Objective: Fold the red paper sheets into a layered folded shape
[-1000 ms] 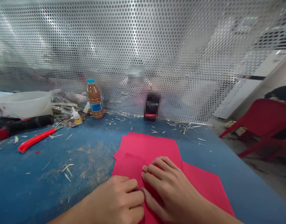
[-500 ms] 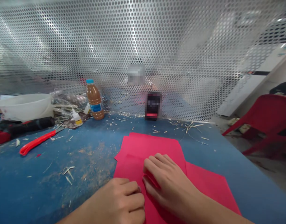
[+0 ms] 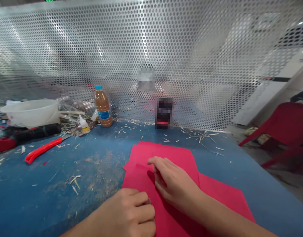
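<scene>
Sheets of red paper point(image 3: 166, 149) lie overlapped on the blue tabletop, one poking out at the right. My left hand point(image 3: 134, 214) rests at the left edge of the paper, its fingers curled down on it; the fingertips are mostly hidden. Over the middle of the sheets is my right hand point(image 3: 172, 181), slightly raised, casting a shadow on the red surface. Its index finger reaches forward, apart from the thumb, and nothing shows between them.
A perforated metal panel point(image 3: 126, 49) stands behind the table. Along the left are a red-handled knife point(image 3: 44, 149), a black-and-red tool point(image 3: 37, 131), a white tub point(image 3: 32, 112), a glue bottle point(image 3: 84, 125) and a brown drink bottle point(image 3: 103, 108). A blurred black item point(image 3: 163, 113) stands mid-back. Wood slivers are scattered about.
My right hand has lifted off the paper and its index finger has stretched forward. My left hand stays in place on the paper. The view has shifted slightly.
</scene>
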A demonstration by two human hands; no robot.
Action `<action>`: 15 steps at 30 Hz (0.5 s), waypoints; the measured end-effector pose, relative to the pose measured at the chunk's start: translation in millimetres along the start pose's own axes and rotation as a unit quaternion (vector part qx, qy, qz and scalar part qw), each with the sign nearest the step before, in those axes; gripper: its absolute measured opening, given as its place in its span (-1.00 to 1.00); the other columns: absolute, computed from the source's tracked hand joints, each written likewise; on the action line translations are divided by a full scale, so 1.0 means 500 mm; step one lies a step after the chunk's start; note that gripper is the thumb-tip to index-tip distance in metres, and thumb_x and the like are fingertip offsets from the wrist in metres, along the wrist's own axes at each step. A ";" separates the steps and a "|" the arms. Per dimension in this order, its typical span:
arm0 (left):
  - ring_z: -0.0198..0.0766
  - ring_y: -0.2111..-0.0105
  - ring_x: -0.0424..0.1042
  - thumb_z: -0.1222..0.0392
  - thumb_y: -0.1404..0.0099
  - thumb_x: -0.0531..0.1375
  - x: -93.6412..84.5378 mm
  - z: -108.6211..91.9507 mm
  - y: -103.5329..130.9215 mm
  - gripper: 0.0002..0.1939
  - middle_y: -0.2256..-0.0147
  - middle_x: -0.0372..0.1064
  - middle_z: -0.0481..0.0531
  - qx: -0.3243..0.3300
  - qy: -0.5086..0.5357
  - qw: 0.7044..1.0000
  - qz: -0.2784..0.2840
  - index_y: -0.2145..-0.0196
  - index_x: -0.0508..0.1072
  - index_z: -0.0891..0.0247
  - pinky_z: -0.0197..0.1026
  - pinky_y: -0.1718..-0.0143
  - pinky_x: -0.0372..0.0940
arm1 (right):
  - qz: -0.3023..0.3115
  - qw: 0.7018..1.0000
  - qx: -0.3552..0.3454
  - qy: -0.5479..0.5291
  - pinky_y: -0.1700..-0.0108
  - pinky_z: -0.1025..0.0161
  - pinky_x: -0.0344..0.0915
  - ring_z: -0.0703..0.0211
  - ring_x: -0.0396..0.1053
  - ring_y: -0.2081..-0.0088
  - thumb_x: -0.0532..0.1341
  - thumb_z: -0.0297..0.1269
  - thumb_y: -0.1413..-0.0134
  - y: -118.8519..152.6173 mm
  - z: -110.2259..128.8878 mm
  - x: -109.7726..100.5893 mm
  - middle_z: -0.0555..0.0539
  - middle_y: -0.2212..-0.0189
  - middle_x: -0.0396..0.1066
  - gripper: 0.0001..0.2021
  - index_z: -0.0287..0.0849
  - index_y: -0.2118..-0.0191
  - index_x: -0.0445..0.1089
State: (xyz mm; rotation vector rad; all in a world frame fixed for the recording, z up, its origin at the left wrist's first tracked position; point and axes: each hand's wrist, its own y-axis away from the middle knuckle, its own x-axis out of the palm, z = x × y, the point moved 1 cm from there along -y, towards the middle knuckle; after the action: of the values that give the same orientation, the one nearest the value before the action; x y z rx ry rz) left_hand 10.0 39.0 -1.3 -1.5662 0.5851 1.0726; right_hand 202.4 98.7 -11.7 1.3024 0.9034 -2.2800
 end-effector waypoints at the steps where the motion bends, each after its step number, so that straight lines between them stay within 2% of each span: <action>1: -0.25 0.46 0.22 0.25 -0.64 -0.08 -0.001 -0.001 -0.001 -0.49 0.47 0.35 -0.06 -0.001 0.000 1.000 0.000 0.49 0.35 0.27 -0.10 0.52 0.09 | -0.001 1.000 0.002 -0.008 0.18 0.12 0.28 -0.01 0.39 0.16 0.04 -0.50 -0.37 0.000 -0.002 0.002 -0.13 0.15 0.47 -0.76 -0.12 -0.06 0.23; 10: -0.25 0.45 0.22 0.31 -0.61 -0.04 -0.004 -0.001 -0.002 -0.55 0.46 0.36 -0.07 -0.012 -0.005 1.000 0.022 0.48 0.34 0.28 -0.10 0.50 0.08 | -0.014 0.999 0.013 -0.041 0.19 0.11 0.33 -0.01 0.43 0.17 0.01 -0.57 -0.29 -0.007 -0.013 0.005 -0.14 0.19 0.47 -0.72 -0.11 0.00 0.26; 15: -0.25 0.47 0.17 0.32 -0.59 -0.01 0.003 -0.005 0.004 -0.57 0.47 0.34 -0.07 -0.014 0.007 1.000 0.023 0.49 0.32 0.27 -0.09 0.51 0.07 | -0.028 0.998 0.017 -0.062 0.19 0.14 0.33 0.01 0.48 0.16 0.02 -0.59 -0.26 -0.009 -0.023 0.004 -0.14 0.14 0.50 -0.69 -0.08 0.01 0.28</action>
State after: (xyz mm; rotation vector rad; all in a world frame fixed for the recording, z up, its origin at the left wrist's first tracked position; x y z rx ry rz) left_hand 10.0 36.5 -3.8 -1.5924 0.6215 1.1099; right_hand 206.1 109.7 -15.9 1.1470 0.8727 -2.3992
